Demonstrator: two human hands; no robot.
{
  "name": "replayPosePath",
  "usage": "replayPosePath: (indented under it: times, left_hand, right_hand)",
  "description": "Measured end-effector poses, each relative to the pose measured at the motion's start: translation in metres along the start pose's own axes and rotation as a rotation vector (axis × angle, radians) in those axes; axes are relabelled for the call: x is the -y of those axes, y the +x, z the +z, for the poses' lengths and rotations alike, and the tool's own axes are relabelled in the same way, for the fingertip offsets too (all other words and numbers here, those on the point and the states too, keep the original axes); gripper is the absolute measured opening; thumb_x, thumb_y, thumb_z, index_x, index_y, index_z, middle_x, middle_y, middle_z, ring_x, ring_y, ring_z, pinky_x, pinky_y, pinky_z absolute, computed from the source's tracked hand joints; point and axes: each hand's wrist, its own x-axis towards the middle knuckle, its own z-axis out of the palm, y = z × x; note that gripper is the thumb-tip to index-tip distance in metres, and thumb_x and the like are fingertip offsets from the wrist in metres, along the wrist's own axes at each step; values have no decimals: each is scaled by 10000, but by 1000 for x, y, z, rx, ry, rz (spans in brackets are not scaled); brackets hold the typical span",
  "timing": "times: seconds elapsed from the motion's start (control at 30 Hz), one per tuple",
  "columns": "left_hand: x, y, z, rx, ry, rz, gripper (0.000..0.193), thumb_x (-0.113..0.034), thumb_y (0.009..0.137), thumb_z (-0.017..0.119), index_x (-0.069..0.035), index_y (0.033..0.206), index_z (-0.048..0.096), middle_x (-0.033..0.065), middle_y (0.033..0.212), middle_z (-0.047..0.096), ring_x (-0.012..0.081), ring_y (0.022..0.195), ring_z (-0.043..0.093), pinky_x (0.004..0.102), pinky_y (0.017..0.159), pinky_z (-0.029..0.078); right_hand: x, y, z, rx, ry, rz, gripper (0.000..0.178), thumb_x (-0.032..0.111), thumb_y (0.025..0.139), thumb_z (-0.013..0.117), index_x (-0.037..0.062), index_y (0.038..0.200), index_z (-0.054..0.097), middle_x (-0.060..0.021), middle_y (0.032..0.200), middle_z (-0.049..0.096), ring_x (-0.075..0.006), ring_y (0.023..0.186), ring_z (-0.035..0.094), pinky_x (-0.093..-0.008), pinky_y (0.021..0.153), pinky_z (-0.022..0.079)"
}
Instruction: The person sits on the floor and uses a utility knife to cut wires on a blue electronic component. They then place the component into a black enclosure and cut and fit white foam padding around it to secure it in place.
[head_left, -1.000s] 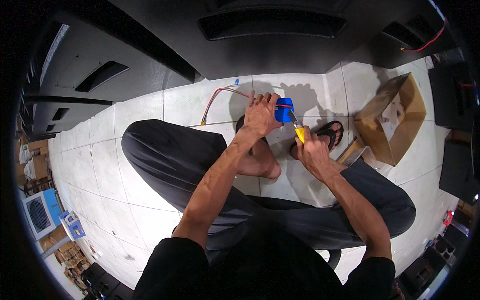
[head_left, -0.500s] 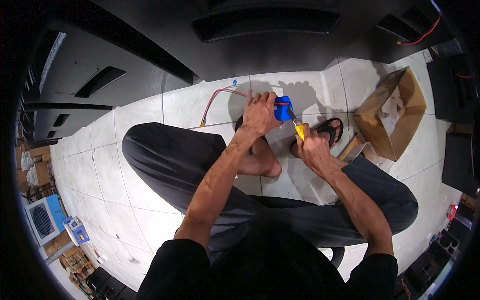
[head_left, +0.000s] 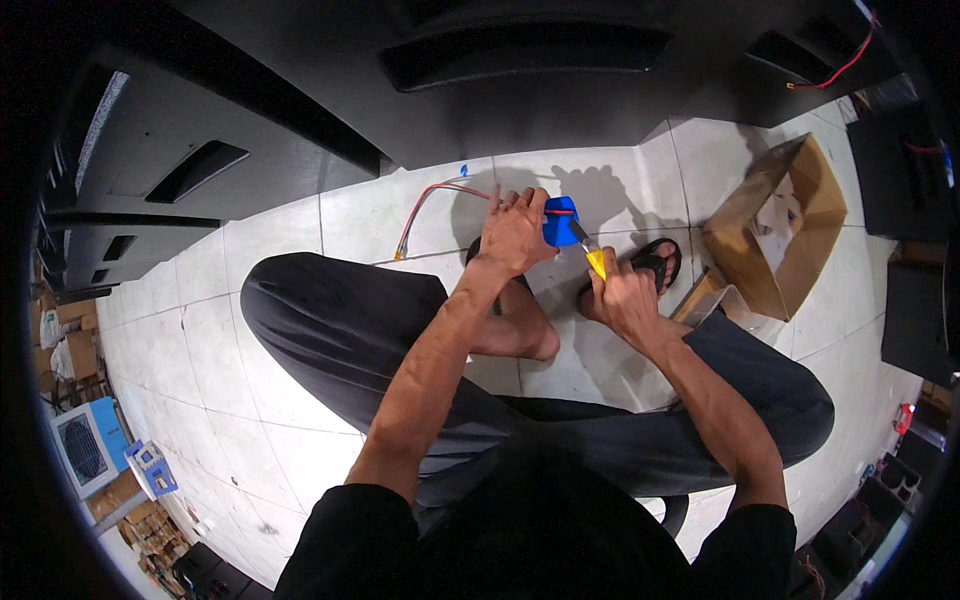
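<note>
My left hand (head_left: 515, 233) is closed around a blue-wrapped battery pack (head_left: 561, 232), which is held above the floor between my feet. A red and black cable (head_left: 428, 195) runs from the pack out to the left, ending in a small yellow connector (head_left: 400, 254). In my right hand (head_left: 632, 298) is a utility knife (head_left: 597, 262) with a yellow handle, gripped with the fingers wrapped round it. Its blade end reaches the right side of the blue wrap; whether it has cut in cannot be told. The left fingers hide part of the pack.
An open cardboard box (head_left: 780, 230) with pale scraps inside stands at the right, by my sandalled foot (head_left: 655, 262). Large black cabinets (head_left: 520, 100) line the far side. A blue scrap (head_left: 463, 171) lies on the tiled floor (head_left: 250, 370). A blue and white fan unit (head_left: 88, 447) is far left.
The view has shifted slightly. Both hands keep their holds, and the knife's blade end stays at the right side of the blue pack, which looks turned a little.
</note>
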Motion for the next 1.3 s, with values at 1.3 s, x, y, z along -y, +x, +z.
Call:
replayPosePath:
  times: [1.3]
  left_hand:
    - [10, -6, -26, 52, -67, 70, 839, -165, 653, 840, -192, 1403, 466, 127, 1528, 358, 365, 1439, 280, 510, 1223, 145]
  right_hand:
    - [-41, 45, -63, 327, 325, 138, 287, 160, 978, 499, 51, 1240, 539, -214, 1070, 670, -393, 890, 646, -453, 836, 488]
